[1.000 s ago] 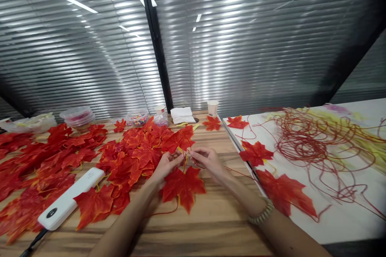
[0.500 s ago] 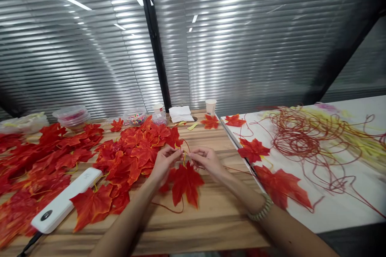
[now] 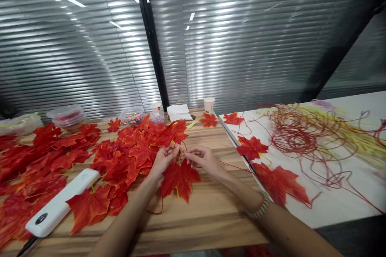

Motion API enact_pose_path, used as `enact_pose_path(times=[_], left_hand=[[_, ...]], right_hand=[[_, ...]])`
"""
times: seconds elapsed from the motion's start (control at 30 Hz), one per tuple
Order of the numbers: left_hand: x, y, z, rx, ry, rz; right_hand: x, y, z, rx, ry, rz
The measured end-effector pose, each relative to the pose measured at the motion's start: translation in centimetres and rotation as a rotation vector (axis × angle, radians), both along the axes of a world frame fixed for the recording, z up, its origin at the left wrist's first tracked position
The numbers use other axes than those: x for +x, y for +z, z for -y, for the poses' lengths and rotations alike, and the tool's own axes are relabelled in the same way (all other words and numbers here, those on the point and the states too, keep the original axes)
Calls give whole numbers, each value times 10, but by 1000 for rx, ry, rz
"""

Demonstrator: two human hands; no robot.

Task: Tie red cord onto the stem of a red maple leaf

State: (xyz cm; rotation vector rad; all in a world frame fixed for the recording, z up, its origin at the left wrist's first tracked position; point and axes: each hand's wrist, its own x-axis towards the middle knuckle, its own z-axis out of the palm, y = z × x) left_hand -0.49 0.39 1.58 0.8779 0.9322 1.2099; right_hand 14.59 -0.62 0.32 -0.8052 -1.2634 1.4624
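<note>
In the head view, my left hand (image 3: 161,164) is closed, its thumb and fingertips pinching the yellow stem of a red artificial maple leaf (image 3: 181,178) that hangs below. My right hand (image 3: 205,160) faces it a short way to the right, fingertips pinched on a thin red cord (image 3: 185,147). That cord loops up between the hands and trails off right across the table. Another red maple leaf (image 3: 174,131) rises just above my left fingers; whether it is held too, I cannot tell. The exact crossing of cord and stem is hidden by the fingers.
Heaped red leaves (image 3: 120,160) cover the left side, with a white power bank (image 3: 63,202) among them. Tangled red cord (image 3: 292,140) lies on the white surface at right. Paper cups (image 3: 209,105), a bead tub (image 3: 133,118) and a white tissue (image 3: 178,113) stand along the back.
The leaf above my left hand has risen and spread wider into view. The hanging leaf and both hands have shifted slightly left in the picture, as has the whole scene.
</note>
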Motion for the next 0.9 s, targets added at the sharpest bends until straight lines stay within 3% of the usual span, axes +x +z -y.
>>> enact_pose_path(times=[0.2,0.37,0.5,0.9], left_hand=[[1,1,1,-26,-128,61],[-2,0,3,-90,-121,119],[-2,0,1,-79,-128,130],[0,1,-5,93,-166,-99]], right_hand=[[1,0,-1,172,-16,85],[0,-5,-2,265,-70,128],[0,-5,-2,266,-81,130],[1,-7,-3,264,-76,113]])
